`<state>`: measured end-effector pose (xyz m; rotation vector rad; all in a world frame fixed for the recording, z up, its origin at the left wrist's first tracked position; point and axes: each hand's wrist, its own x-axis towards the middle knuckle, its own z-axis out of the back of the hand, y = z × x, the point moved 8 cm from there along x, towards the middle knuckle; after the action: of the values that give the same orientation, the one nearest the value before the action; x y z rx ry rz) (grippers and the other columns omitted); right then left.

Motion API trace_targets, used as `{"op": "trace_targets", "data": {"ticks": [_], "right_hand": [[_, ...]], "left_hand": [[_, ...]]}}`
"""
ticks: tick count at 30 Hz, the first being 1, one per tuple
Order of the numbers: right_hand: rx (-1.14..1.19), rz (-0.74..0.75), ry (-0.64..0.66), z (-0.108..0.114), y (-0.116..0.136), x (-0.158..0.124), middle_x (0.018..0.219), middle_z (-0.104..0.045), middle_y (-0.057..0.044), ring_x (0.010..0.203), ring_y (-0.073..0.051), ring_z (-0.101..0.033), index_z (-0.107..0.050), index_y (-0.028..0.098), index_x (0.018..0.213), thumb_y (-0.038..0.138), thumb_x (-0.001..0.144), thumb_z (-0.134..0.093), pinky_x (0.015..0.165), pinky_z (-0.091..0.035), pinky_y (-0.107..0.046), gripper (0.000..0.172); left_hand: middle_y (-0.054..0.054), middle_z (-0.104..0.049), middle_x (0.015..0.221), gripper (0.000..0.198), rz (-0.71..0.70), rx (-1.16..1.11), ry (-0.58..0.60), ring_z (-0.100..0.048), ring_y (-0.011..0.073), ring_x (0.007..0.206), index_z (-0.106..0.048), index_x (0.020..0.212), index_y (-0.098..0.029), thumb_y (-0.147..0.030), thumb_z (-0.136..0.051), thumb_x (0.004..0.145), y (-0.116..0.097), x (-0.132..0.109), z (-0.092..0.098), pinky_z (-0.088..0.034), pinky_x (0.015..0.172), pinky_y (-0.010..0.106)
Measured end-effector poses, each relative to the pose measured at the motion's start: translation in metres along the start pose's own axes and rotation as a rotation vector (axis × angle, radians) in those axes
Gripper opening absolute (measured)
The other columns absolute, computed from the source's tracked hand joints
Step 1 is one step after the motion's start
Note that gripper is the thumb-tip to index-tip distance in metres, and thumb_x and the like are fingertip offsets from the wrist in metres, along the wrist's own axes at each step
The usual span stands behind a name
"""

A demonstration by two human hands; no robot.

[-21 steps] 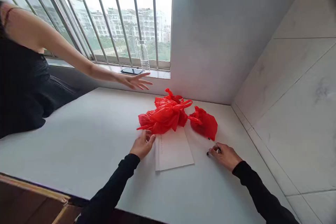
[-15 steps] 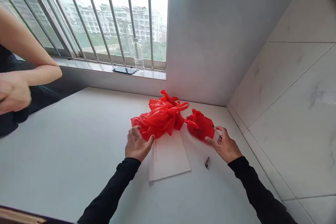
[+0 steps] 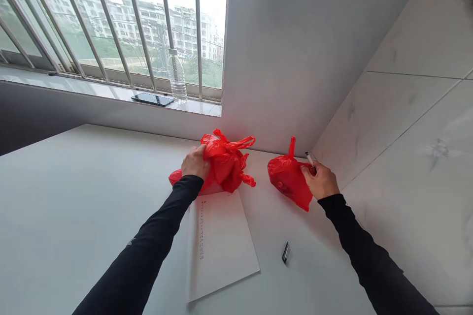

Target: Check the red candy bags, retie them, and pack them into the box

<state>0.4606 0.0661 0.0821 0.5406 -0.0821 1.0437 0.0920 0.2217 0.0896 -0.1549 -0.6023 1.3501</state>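
Observation:
My left hand [image 3: 195, 163] is closed on the side of a crumpled red plastic bag [image 3: 223, 165], its fingertips hidden behind the folds. That bag covers the far end of an open notebook [image 3: 225, 241], whose page carries a column of handwritten figures. At the right, my right hand [image 3: 322, 181] holds a pen [image 3: 309, 158] that points up and away. The thumb of this same hand presses on a smaller red plastic bag [image 3: 290, 174], with the bag's edge between thumb and fingers. A pen cap [image 3: 286, 253] lies on the table to the right of the notebook.
The white table [image 3: 121, 216] meets a grey wall [image 3: 281, 59] at the back and a tiled wall [image 3: 414, 172] on the right. On the window sill [image 3: 201, 107] are a phone [image 3: 152, 99] and a clear plastic bottle [image 3: 177, 78]. Metal bars [image 3: 136, 24] cross the window.
My left hand has closed on the larger bag and gathered it up, showing more of the notebook. My right hand has gripped the smaller bag's edge. The other person has left the view.

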Motion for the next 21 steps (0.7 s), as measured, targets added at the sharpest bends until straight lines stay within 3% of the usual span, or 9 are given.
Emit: {"op": "trace_targets", "data": {"ticks": [3, 6, 9, 11, 14, 17, 19, 21], "right_hand": [[0.0, -0.023, -0.01, 0.014, -0.021, 0.005, 0.068, -0.063, -0.002, 0.066, -0.02, -0.059, -0.062, 0.019, 0.083, 0.043, 0.092, -0.048, 0.065, -0.042, -0.03, 0.029], [0.017, -0.007, 0.074, 0.009, -0.024, 0.004, 0.06, -0.06, -0.001, 0.057, -0.02, -0.058, -0.065, 0.019, 0.08, 0.05, 0.083, -0.057, 0.059, -0.042, -0.03, 0.031], [0.046, 0.014, 0.096, 0.003, -0.005, 0.002, 0.068, -0.065, -0.002, 0.061, -0.021, -0.063, -0.066, 0.017, 0.103, 0.062, 0.083, -0.054, 0.06, -0.046, -0.03, 0.05], [0.069, 0.03, 0.079, -0.001, 0.019, 0.002, 0.08, -0.069, -0.005, 0.071, -0.022, -0.067, -0.059, 0.017, 0.123, 0.069, 0.087, -0.044, 0.066, -0.049, -0.03, 0.065], [0.085, 0.051, 0.088, -0.019, 0.063, 0.008, 0.1, -0.072, -0.009, 0.092, -0.024, -0.07, -0.038, 0.02, 0.146, 0.078, 0.084, -0.044, 0.079, -0.05, -0.032, 0.085], [0.058, 0.027, 0.137, -0.049, 0.096, 0.02, 0.115, -0.069, -0.019, 0.107, -0.035, -0.066, -0.022, 0.014, 0.155, 0.081, 0.073, -0.059, 0.086, -0.049, -0.041, 0.111], [0.043, 0.002, 0.188, -0.072, 0.106, 0.027, 0.117, -0.068, -0.021, 0.11, -0.036, -0.065, -0.034, 0.011, 0.15, 0.072, 0.073, -0.069, 0.089, -0.049, -0.044, 0.104], [0.034, -0.013, 0.231, -0.091, 0.108, 0.031, 0.119, -0.066, -0.018, 0.108, -0.031, -0.065, -0.05, 0.012, 0.137, 0.059, 0.084, -0.068, 0.092, -0.05, -0.045, 0.073]], "left_hand": [[0.009, -0.063, 0.122, 0.033, -0.031, -0.11, -0.058, -0.064, 0.0236, 0.105, -0.06, 0.122, -0.017, -0.033, -0.062, 0.093, -0.029, 0.018, -0.01, -0.054, 0.089, 0.045], [0.009, -0.063, 0.123, 0.032, -0.099, -0.239, -0.06, -0.064, 0.0232, 0.105, -0.06, 0.122, -0.018, -0.033, -0.061, 0.094, -0.061, 0.021, -0.032, -0.055, 0.088, 0.044], [0.009, -0.064, 0.123, 0.032, -0.27, -0.379, 0.03, -0.065, 0.0227, 0.105, -0.06, 0.123, -0.018, -0.031, -0.061, 0.094, -0.093, 0.008, -0.053, -0.055, 0.089, 0.045], [0.01, -0.063, 0.126, 0.038, -0.4, -0.462, 0.115, -0.064, 0.0235, 0.108, -0.057, 0.129, -0.019, -0.03, -0.063, 0.093, -0.103, -0.01, -0.057, -0.054, 0.092, 0.046], [0.01, -0.059, 0.133, 0.046, -0.43, -0.531, 0.166, -0.063, 0.0238, 0.112, -0.05, 0.138, -0.021, -0.027, -0.061, 0.093, -0.081, -0.035, -0.046, -0.054, 0.093, 0.046], [0.01, -0.064, 0.121, 0.04, -0.236, -0.49, 0.123, -0.066, 0.0213, 0.099, -0.053, 0.135, -0.019, -0.027, -0.052, 0.095, -0.027, -0.056, -0.028, -0.055, 0.085, 0.042], [0.009, -0.067, 0.11, 0.038, -0.091, -0.416, 0.1, -0.066, 0.0221, 0.09, -0.059, 0.129, -0.018, -0.03, -0.05, 0.093, 0.01, -0.074, -0.018, -0.055, 0.079, 0.042], [0.008, -0.068, 0.105, 0.038, 0.007, -0.357, 0.097, -0.065, 0.023, 0.087, -0.062, 0.124, -0.021, -0.036, -0.052, 0.091, 0.036, -0.097, -0.008, -0.054, 0.074, 0.04]]}}
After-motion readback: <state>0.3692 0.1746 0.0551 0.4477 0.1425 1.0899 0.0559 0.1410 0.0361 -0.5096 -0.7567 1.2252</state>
